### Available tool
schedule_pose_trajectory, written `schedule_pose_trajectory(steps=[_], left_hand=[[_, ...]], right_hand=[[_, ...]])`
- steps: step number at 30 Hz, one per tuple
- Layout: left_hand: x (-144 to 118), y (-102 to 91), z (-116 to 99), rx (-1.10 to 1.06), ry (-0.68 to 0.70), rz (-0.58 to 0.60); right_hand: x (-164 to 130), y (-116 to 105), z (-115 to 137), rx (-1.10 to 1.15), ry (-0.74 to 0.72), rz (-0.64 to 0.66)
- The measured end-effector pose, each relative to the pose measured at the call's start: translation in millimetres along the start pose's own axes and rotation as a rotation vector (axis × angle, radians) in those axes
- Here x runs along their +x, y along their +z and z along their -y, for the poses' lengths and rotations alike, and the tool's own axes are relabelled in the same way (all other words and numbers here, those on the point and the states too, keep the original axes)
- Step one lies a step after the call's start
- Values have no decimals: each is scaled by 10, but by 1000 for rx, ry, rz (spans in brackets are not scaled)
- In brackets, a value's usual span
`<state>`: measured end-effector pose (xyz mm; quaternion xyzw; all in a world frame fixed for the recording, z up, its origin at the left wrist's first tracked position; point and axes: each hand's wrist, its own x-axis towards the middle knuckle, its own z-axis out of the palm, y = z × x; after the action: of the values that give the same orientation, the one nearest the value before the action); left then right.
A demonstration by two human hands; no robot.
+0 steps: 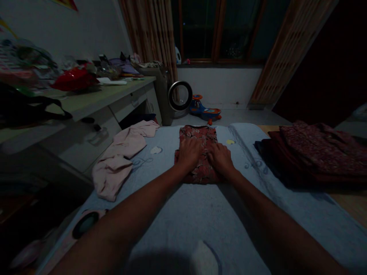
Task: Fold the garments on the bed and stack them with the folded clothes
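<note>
Left hand (187,151) and right hand (220,157) flat, unclenched, pressing folded red cloth (197,136) mid-blanket (183,214). Likely soft, light, floppy; best gripped at 2 near corners. Pink garment (120,160) left.

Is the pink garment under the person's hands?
No, both the left hand and right hand press on the red patterned garment; the pink garment lies apart, to their left.

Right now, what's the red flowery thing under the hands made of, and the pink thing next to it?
The red flowery garment looks like thin woven cloth: matte, printed, folded flat. The pink garment looks like soft fabric too, since it lies crumpled in loose folds. The dim light hides the exact fibre.
</note>
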<state>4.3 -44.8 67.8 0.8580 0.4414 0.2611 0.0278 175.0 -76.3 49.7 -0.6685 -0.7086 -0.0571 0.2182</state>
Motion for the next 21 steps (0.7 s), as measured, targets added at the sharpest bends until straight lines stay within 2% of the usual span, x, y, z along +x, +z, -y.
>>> schedule_pose_trajectory(steps=[2, 4, 7, 10, 14, 15, 17, 19, 21], left_hand=[[-318, 104, -20, -1, 83, 98], [-574, 205, -18, -27, 85, 239], [-736, 249, -3, -63, 59, 350], [-752, 100, -9, -76, 54, 337], [-938, -198, 27, -92, 43, 230], [-1019, -247, 58, -103, -14, 191], [-1182, -295, 135, -151, -217, 118], [-1298, -293, 206, -278, -427, 82], [-1346, -276, 233, -505, -544, 58]], right_hand=[[-234, 115, -3, 54, -119, 62], [-401, 217, -2, 69, -178, 124], [-486, 287, 9, 54, -172, 184], [-467, 201, 16, 65, -150, 207], [-541, -53, -76, 97, -152, 122], [-585, -108, -125, 94, -122, 101], [-678, -176, -245, 87, 4, 90], [-751, -188, -362, 136, 168, 144], [-784, -160, -449, 263, 311, 230]])
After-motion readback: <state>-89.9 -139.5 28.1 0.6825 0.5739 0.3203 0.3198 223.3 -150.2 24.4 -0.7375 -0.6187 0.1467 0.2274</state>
